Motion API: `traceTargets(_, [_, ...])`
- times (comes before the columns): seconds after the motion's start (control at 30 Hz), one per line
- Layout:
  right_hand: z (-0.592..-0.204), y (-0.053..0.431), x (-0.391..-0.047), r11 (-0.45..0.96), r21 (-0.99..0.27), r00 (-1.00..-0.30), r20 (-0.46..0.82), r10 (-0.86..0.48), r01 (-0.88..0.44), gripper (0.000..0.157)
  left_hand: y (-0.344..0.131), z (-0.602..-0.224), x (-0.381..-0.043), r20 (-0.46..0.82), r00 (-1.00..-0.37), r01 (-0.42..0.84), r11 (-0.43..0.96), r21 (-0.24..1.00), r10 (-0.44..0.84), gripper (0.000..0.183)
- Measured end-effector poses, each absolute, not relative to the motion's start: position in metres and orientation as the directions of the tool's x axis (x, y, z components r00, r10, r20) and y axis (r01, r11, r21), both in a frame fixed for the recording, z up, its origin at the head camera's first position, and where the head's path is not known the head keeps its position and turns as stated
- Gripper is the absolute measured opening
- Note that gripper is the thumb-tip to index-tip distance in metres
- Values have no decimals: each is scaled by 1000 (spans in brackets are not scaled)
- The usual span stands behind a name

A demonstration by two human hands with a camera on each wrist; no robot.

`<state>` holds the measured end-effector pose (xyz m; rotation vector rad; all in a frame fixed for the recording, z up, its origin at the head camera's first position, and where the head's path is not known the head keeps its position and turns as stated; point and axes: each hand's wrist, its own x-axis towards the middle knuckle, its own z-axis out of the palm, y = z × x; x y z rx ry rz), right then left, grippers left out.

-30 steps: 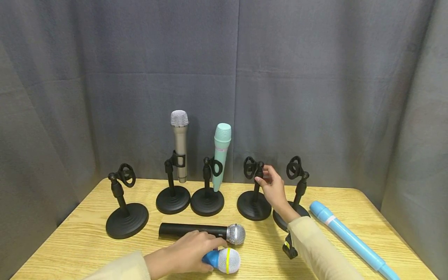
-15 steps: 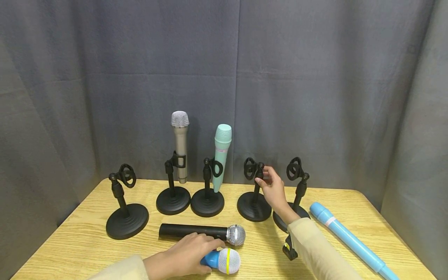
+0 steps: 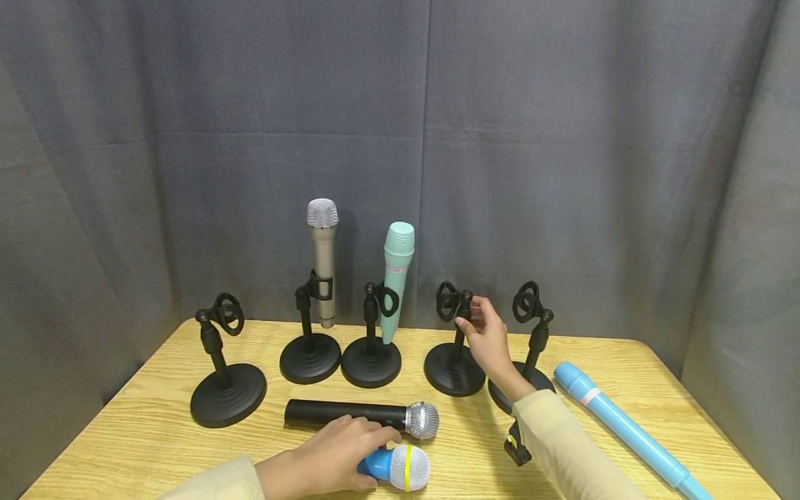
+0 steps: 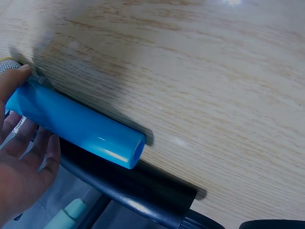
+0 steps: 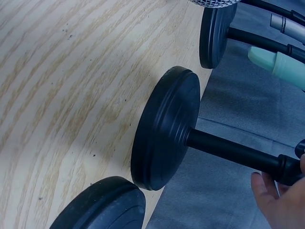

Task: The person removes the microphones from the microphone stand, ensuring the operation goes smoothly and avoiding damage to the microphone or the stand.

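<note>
The left hand (image 3: 331,455) pinches a blue plastic microphone with a silver mesh head ringed in yellow (image 3: 379,464), thumb on one side and fingers on the other. The mesh head juts out past the thumb and fingertips to the right, while the left wrist view shows the smooth blue handle running out the other way from the grip, lying along the tabletop.

The right hand (image 3: 490,340) holds the upright of a round-based black microphone stand (image 3: 454,371) between thumb and fingertips, just below its clip joint; the base sits below the grip on the pale wood-grain table (image 3: 156,389).

Just beyond the left hand lies a black microphone with a silver mesh head (image 3: 344,412), roughly parallel to the blue one. Just right of the right hand stands another black stand (image 3: 536,337), its base partly behind the forearm; past it lies a long light-blue microphone (image 3: 631,425).

Left of the right hand, a mint-green microphone (image 3: 399,239) and, farther off, a champagne-coloured microphone with a silver mesh head (image 3: 323,243) rise in their stands.
</note>
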<state>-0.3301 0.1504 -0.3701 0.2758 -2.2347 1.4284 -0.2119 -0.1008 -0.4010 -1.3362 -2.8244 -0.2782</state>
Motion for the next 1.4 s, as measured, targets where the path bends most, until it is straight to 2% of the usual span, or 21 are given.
traceTargets(0.37, [-366, 149, -324, 449, -811, -888, 453, 78, -375, 44, -104, -399, -211, 82, -641, 764, 623, 171, 763, 53])
traceTargets(0.83, [-358, 148, -314, 508, -744, -851, 524, 41, -434, 54, -108, -396, -210, 88, -654, 753, 633, 180, 752, 57])
traceTargets(1.4, [-343, 155, -300, 473, -749, -837, 545, 42, -464, 58, -112, -393, -206, 95, -665, 744, 647, 167, 741, 60])
